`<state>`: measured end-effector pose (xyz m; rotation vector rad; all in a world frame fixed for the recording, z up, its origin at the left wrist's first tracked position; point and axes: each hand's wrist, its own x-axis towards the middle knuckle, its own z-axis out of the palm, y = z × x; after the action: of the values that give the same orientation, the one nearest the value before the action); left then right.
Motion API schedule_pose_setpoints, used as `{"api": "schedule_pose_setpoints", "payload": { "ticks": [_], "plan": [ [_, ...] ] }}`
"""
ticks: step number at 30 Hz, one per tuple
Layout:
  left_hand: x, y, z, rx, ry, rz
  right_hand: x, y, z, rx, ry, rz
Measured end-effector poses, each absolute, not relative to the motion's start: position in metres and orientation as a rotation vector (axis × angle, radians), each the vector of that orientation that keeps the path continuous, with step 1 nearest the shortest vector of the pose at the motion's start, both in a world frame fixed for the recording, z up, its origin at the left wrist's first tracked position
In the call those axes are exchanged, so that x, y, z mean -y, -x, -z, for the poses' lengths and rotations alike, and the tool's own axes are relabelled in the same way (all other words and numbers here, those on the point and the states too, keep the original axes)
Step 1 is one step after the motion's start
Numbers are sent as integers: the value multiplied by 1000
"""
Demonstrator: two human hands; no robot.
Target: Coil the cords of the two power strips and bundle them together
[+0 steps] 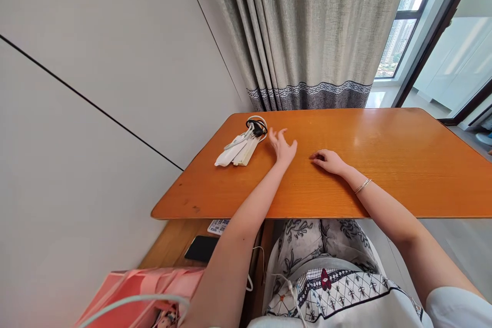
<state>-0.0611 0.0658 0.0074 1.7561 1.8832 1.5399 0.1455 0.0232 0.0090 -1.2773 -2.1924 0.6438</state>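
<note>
Two white power strips [246,154] lie side by side at the left of the wooden table [384,179]. Their pale cord is coiled at the far end, around a black plug [257,130]. Just right of this coil, my left hand [283,147] is open, fingers spread and bent, with nothing in it. It seems slightly apart from the cord. My right hand [329,161] rests palm down on the tabletop, loosely curved and holding nothing visible. Its fingertips point left, and its palm is hidden.
A white wall [115,113] runs along the table's left side, and a grey curtain [315,31] hangs behind it. Lower left are a black phone [201,248] on a wooden surface and a pink bag [138,287]. A window [403,25] stands at the right.
</note>
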Motion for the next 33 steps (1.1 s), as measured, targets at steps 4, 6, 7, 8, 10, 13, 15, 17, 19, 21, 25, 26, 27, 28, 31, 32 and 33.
{"api": "schedule_pose_setpoints", "payload": {
  "ticks": [4,6,7,8,10,13,15,17,19,21,25,26,27,28,31,32,33],
  "plan": [
    [-93,75,-19,-2089,-1340,-1450,-23,-144,-10,2199,1296,-636],
    [-104,81,-22,-2078,-1317,-1396,-23,-144,-11,2205,1298,-630],
    [-109,84,-23,-2064,-1320,-1392,-23,-144,-11,2207,1298,-628],
    [-113,86,-23,-2040,-1317,-1407,-22,-144,-11,2209,1297,-624],
    [-119,91,-22,-1974,-1294,-1458,-22,-144,-11,2213,1293,-620],
    [-122,100,-18,-1872,-1281,-1508,-23,-143,-10,2218,1280,-622],
    [-120,105,-15,-1832,-1303,-1510,-23,-143,-9,2218,1273,-629],
    [-117,107,-14,-1788,-1337,-1502,-24,-143,-8,2213,1270,-636],
    [-114,104,-15,-1743,-1380,-1484,-25,-144,-7,2205,1265,-644],
    [-111,96,-16,-1699,-1424,-1458,-26,-144,-7,2198,1259,-655],
    [-96,62,-21,-1600,-1538,-1400,-26,-143,-4,2156,1258,-656],
    [-91,51,-22,-1555,-1610,-1370,-26,-142,-3,2128,1264,-648],
    [-84,41,-24,-1513,-1670,-1336,-26,-142,-1,2089,1268,-643],
    [-76,31,-25,-1474,-1715,-1305,-27,-141,1,2041,1269,-637],
    [-51,7,-30,-1325,-1865,-1194,-32,-141,7,1887,1251,-602],
    [-42,1,-32,-1248,-1936,-1161,-34,-142,9,1840,1251,-587],
    [-33,-4,-34,-1171,-2005,-1120,-37,-143,10,1801,1265,-575]
  ]
}}
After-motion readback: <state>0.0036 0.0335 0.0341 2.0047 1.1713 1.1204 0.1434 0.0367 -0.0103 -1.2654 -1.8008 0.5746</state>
